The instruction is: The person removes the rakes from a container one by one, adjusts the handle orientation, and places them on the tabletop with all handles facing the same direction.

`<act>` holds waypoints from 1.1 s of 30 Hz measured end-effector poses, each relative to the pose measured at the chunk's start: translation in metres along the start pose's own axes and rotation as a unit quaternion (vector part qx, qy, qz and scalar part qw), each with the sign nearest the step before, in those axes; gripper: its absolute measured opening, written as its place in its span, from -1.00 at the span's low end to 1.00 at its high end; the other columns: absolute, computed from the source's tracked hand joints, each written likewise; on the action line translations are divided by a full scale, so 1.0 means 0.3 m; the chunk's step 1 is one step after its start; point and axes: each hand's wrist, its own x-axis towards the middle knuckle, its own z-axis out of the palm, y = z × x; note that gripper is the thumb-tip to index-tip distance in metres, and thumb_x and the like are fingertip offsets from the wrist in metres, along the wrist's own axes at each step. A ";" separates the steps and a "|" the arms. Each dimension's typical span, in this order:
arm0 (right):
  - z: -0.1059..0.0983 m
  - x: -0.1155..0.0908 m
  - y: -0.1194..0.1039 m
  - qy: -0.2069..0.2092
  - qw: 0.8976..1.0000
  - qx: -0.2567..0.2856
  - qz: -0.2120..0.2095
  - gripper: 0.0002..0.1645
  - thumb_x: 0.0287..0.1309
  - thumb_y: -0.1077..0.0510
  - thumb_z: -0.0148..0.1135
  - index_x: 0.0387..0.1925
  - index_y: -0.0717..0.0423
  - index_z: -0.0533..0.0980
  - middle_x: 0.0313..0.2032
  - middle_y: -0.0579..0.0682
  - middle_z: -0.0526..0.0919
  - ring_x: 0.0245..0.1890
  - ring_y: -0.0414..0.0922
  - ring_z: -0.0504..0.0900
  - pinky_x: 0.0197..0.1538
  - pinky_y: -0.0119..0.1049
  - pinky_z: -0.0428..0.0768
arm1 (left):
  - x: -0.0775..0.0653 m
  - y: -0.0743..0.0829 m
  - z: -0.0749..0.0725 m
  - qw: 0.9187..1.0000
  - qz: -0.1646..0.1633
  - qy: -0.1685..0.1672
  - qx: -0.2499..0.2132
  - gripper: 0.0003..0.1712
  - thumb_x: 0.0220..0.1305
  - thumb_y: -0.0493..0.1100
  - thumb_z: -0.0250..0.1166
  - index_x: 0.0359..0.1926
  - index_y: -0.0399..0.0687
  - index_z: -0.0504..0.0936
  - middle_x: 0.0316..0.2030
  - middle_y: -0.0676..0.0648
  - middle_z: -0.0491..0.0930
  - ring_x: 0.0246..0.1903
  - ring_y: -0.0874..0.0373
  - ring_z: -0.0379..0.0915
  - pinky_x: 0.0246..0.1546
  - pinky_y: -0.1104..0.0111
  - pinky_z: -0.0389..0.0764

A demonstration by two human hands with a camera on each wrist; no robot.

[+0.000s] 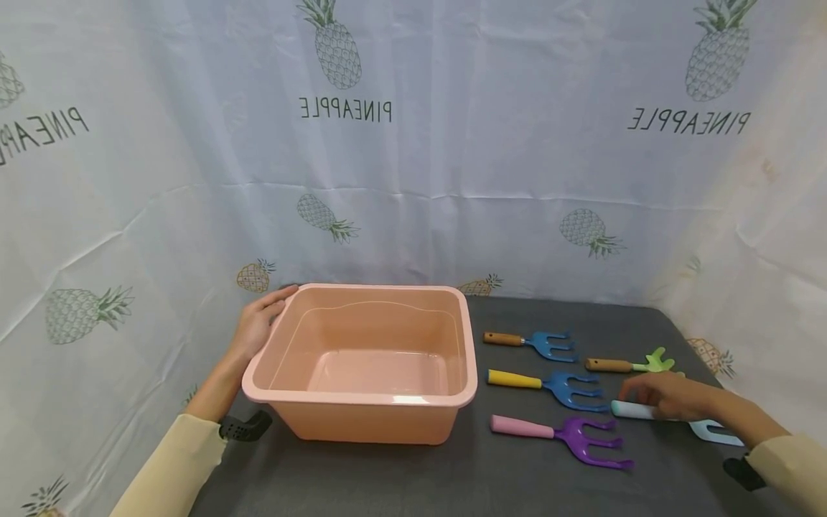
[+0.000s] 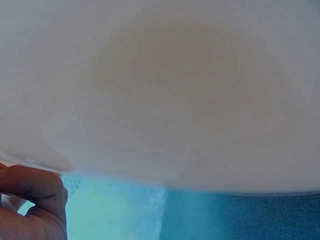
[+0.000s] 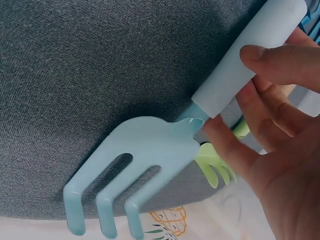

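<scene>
At the left side of a pink plastic basin [image 1: 371, 397], my left hand [image 1: 254, 329] grips the rim. The left wrist view shows its curled fingers [image 2: 37, 187] beside the basin's large pale wall. On the right, my right hand [image 1: 678, 397] pinches a light-blue garden hand rake [image 3: 145, 142] by its thick handle. In the right wrist view the thumb lies on one side of that handle and the fingers on the other. The rake's three bent prongs point away from the hand, low over the dark cloth.
Between basin and right hand lie a blue rake with a wooden handle [image 1: 504, 339], a blue one with a yellow handle [image 1: 515, 379] and a purple one with a pink handle [image 1: 523, 426]. A green rake [image 1: 609, 365] lies behind the right hand. Pineapple-print curtains [image 1: 413, 151] surround the dark table [image 1: 388, 477].
</scene>
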 end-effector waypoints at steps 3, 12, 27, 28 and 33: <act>0.002 0.000 0.003 0.005 1.000 -0.018 -0.011 -0.41 -0.06 0.54 0.17 0.03 0.07 0.59 -0.28 -0.10 0.63 -0.37 -0.33 0.52 -0.39 -0.35 0.48 | 0.000 0.000 0.000 1.000 -0.001 -0.002 -0.005 -0.47 0.68 -0.12 -0.10 0.52 -0.22 0.34 0.51 -0.35 0.26 -0.10 0.74 0.45 -0.03 0.70 0.57; 0.002 -0.001 -0.005 0.004 1.000 -0.016 -0.013 -0.42 -0.06 0.54 0.16 0.03 0.10 0.59 -0.31 -0.09 0.63 -0.40 -0.33 0.51 -0.42 -0.35 0.46 | -0.004 0.002 0.002 1.000 0.003 -0.005 -0.014 -0.46 0.68 -0.13 -0.10 0.51 -0.27 0.33 0.50 -0.38 0.25 -0.09 0.71 0.48 -0.03 0.68 0.59; -0.004 0.009 -0.028 -0.001 0.999 -0.036 0.008 -0.47 -0.07 0.48 0.29 0.01 0.10 0.60 -0.30 -0.12 0.65 -0.38 -0.37 0.50 -0.40 -0.36 0.47 | -0.010 0.006 -0.003 1.000 0.001 0.000 -0.011 -0.47 0.67 -0.13 -0.07 0.50 -0.25 0.35 0.49 -0.32 0.31 -0.09 0.69 0.51 -0.03 0.67 0.59; -0.006 0.011 -0.031 -0.002 0.999 -0.035 0.013 -0.48 -0.07 0.46 0.31 0.01 0.11 0.60 -0.30 -0.11 0.65 -0.38 -0.35 0.51 -0.40 -0.36 0.48 | -0.011 0.007 -0.002 1.000 -0.001 0.000 -0.011 -0.47 0.67 -0.12 -0.07 0.50 -0.24 0.35 0.49 -0.32 0.31 -0.09 0.69 0.51 -0.03 0.67 0.59; -0.026 0.021 -0.050 -0.003 0.999 -0.045 0.031 -0.50 -0.04 0.36 0.42 0.03 0.17 0.59 -0.27 -0.07 0.65 -0.36 -0.32 0.53 -0.37 -0.34 0.52 | -0.014 0.012 0.004 1.000 -0.006 0.004 -0.014 -0.47 0.67 -0.12 -0.07 0.50 -0.24 0.36 0.50 -0.34 0.29 -0.10 0.70 0.50 -0.03 0.70 0.57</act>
